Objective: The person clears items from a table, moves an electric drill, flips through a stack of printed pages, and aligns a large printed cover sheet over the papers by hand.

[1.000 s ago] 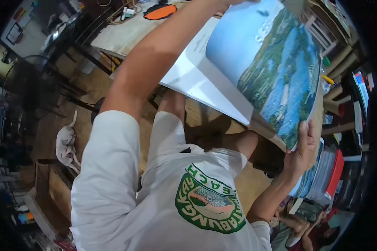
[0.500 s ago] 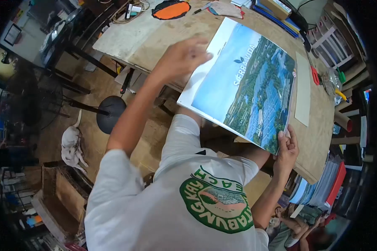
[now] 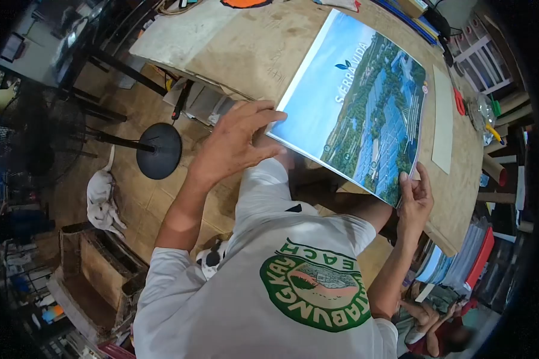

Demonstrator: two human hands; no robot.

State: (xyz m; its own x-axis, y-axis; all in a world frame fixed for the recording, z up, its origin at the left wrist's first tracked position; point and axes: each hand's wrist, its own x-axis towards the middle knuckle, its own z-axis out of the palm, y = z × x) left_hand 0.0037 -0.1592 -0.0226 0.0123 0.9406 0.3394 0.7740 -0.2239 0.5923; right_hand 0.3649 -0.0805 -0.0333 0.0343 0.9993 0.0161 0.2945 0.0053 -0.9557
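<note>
A glossy printed booklet (image 3: 341, 102) with a blue sky, an aerial landscape and the word SERRAVIDA lies tilted at the table's near edge, partly overhanging my lap. My right hand (image 3: 414, 200) pinches its near right corner, thumb on top and fingers beneath. Around the near left corner is my left hand (image 3: 236, 140), its thumb and fingers spread apart. The fingertips reach the left edge of the booklet, but no firm grip shows.
On the wooden table (image 3: 239, 54) are a cream strip (image 3: 442, 119), red-handled scissors (image 3: 459, 102) and an orange piece (image 3: 245, 2). A fan base (image 3: 159, 151) and a lying dog (image 3: 103, 197) are on the floor at left. Another person (image 3: 434, 329) sits at lower right.
The white margin along the booklet's left side no longer shows. My left hand has come down from above that margin to the near left corner. My right hand keeps its corner.
</note>
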